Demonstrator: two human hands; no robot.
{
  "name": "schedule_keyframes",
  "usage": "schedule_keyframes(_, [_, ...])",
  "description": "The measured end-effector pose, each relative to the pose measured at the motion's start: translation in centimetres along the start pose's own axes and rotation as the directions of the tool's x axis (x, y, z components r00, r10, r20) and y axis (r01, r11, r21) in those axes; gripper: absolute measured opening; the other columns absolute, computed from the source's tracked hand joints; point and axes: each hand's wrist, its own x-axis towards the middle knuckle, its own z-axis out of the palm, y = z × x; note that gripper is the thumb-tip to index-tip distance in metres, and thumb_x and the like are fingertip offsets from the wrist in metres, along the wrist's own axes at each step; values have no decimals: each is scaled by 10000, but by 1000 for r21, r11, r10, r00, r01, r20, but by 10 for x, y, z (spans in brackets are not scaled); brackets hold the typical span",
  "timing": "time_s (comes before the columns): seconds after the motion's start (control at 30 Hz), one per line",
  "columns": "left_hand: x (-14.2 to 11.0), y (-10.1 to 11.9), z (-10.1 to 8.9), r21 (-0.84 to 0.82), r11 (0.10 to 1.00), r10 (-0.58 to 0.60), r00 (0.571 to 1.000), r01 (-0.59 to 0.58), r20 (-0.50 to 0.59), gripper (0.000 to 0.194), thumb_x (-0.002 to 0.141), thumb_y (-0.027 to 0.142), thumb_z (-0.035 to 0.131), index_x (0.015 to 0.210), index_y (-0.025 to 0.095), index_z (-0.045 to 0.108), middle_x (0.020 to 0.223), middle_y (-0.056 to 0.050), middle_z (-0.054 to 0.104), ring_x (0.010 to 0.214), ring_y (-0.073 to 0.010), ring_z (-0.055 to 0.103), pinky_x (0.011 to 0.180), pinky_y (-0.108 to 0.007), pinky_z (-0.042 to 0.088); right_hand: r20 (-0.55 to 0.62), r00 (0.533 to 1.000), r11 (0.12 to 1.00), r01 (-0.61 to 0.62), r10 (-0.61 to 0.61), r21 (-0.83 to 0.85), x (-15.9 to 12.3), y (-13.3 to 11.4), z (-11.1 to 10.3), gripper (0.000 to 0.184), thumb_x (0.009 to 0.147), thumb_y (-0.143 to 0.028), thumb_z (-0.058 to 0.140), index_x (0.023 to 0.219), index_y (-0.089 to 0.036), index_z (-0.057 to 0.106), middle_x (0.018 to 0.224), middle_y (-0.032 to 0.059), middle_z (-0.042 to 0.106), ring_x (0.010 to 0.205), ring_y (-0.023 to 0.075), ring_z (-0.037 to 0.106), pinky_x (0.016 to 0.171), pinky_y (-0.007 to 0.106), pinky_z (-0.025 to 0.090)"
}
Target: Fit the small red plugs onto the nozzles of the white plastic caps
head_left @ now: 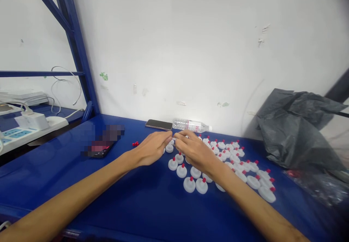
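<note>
My left hand (155,147) and my right hand (192,150) meet fingertip to fingertip over the middle of the blue table. Both are closed in a pinch, and whatever lies between the fingers is too small and hidden to name. Below and to the right of them stand many white round caps with red tips (201,186), partly covered by my right hand and forearm. A couple of white caps (169,148) sit just under my fingertips, their tips not visible. Left of my left hand lies a small cluster of red pieces (135,144).
Against the wall lie a phone (159,125) and a clear plastic bottle (191,125). A dark device, partly blurred out (102,149), is on the left of the blue table (122,205). A grey plastic bag (294,125) hangs at the right; a power strip (19,134) is at far left.
</note>
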Motion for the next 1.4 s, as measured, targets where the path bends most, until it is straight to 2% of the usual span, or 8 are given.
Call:
schedule_keyframes(0.2, [-1,2,-6,-22,1000,-4,1000,5,24,369,1131,411,226,859,253,419,842,-5,593,730,-206,530,714,-352,385,13,997,991,-75,74,111,2,-5,1,387,834,123,400,888,-245,507,968,55,702,917,220,562,761,327,553])
schedule_keyframes(0.5, [-3,6,-7,224,968,103,992,-118,78,215,960,71,358,864,249,430,853,-31,646,744,-233,554,783,-393,408,79,981,891,-196,179,411,-1,-6,3,379,713,111,382,787,-261,377,872,6,594,892,198,474,752,325,441])
schedule_keyframes(0.7, [-2,8,-7,375,912,119,982,-167,146,284,800,-8,432,942,227,506,918,-63,669,815,-257,582,849,-427,395,157,966,842,-256,206,475,-5,-2,4,386,648,103,388,731,-263,296,772,-16,555,849,189,476,703,302,390])
schedule_keyframes(0.87, [-2,6,-3,503,835,183,975,-224,130,324,776,-15,444,975,221,540,910,-71,663,816,-271,564,851,-436,379,197,952,822,-302,234,483,-3,-1,1,379,636,89,384,712,-262,262,756,-14,573,861,189,496,713,290,396])
schedule_keyframes(1.03, [2,7,5,561,796,219,972,-228,84,283,826,5,448,969,231,539,892,-73,671,821,-288,546,829,-458,360,206,930,796,-366,304,482,-2,3,-1,374,783,72,410,710,-264,262,694,-23,547,838,181,543,732,281,435])
schedule_keyframes(1.2, [6,15,-2,407,905,119,992,-124,37,203,1004,105,370,942,237,511,950,-73,690,835,-267,566,815,-446,358,149,881,753,-463,449,468,0,3,-3,372,980,-180,599,729,-277,342,845,27,685,938,232,689,786,358,542])
schedule_keyframes(1.3, [5,15,-12,226,972,60,998,-63,21,276,1095,229,294,906,238,496,904,-38,673,823,-241,578,829,-428,361,111,847,709,-499,519,498,2,-2,-6,267,942,-251,725,823,-296,490,1103,71,774,1098,270,738,925,440,601])
schedule_keyframes(1.4, [4,13,-19,25,1000,-9,1000,10,-17,376,1137,377,258,858,236,467,793,19,602,733,-201,538,786,-389,355,79,829,684,-507,553,525,3,-6,-7,220,896,-278,793,1034,-321,627,1314,77,752,1228,282,717,1059,469,595])
